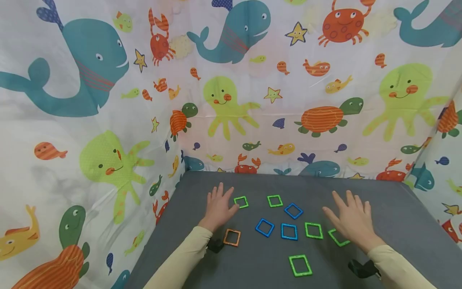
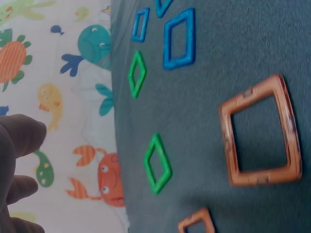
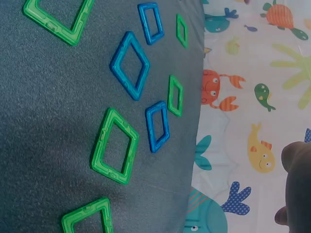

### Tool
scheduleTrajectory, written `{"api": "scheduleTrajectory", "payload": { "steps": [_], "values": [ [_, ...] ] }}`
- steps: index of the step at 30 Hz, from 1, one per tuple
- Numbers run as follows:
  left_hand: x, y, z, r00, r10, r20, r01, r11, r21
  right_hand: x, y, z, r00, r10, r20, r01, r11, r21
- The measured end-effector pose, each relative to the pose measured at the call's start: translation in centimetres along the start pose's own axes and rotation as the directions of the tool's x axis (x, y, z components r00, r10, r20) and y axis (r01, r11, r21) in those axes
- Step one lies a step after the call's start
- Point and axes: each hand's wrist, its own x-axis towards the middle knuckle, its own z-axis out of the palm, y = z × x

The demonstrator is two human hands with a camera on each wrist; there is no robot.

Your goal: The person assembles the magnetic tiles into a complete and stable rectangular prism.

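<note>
My left hand [image 1: 217, 208] is held over the left side of the grey table, fingers spread and holding nothing. Close by its thumb lies a green square frame [image 1: 247, 201], and nearer me an orange square frame [image 1: 231, 244]. The left wrist view shows a second orange frame [image 2: 210, 224], hidden in the head view. My right hand [image 1: 353, 220], also spread and holding nothing, partly covers a green frame [image 1: 333, 237]. Left of it lies another green frame [image 1: 315, 237]. Fingertips [image 3: 297, 158] show at the right wrist view's edge.
Three blue square frames, one of them a blue frame [image 1: 290, 239], lie mid-table. A green frame [image 1: 303, 274] is closest to me; another green frame [image 1: 276, 206] lies farther back. Sea-animal printed cloth [image 1: 238, 116] hangs behind and at the sides of the grey table [image 1: 260, 261].
</note>
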Motion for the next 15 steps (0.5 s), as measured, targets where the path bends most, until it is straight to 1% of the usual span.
{"api": "scheduleTrajectory", "payload": {
  "steps": [2, 5, 8, 11, 15],
  "values": [
    [0.2, 0.3, 0.4, 1.000, 0.017, 0.019, -0.017, 1.000, 0.007, 0.0, -0.1, 0.1, 1.000, 0.000, 0.007, 0.000, 1.000, 0.010],
    [0.4, 1.0, 1.1, 0.996, 0.066, 0.056, -0.067, 0.998, 0.019, -0.1, -0.2, 0.2, 1.000, -0.001, 0.015, 0.001, 1.000, 0.021],
    [0.5, 1.9, 2.0, 0.985, 0.136, 0.103, -0.140, 0.989, 0.034, -0.2, -0.3, 0.4, 1.000, 0.002, 0.026, -0.002, 1.000, 0.025],
    [0.7, 2.8, 3.1, 0.963, 0.220, 0.153, -0.232, 0.970, 0.066, -0.2, -0.4, 0.6, 0.999, 0.006, 0.031, -0.007, 1.000, 0.025],
    [0.9, 3.7, 5.0, 0.923, 0.315, 0.220, -0.351, 0.925, 0.148, -0.1, -0.6, 0.9, 0.999, 0.008, 0.034, -0.010, 0.999, 0.042]
  ]
}}
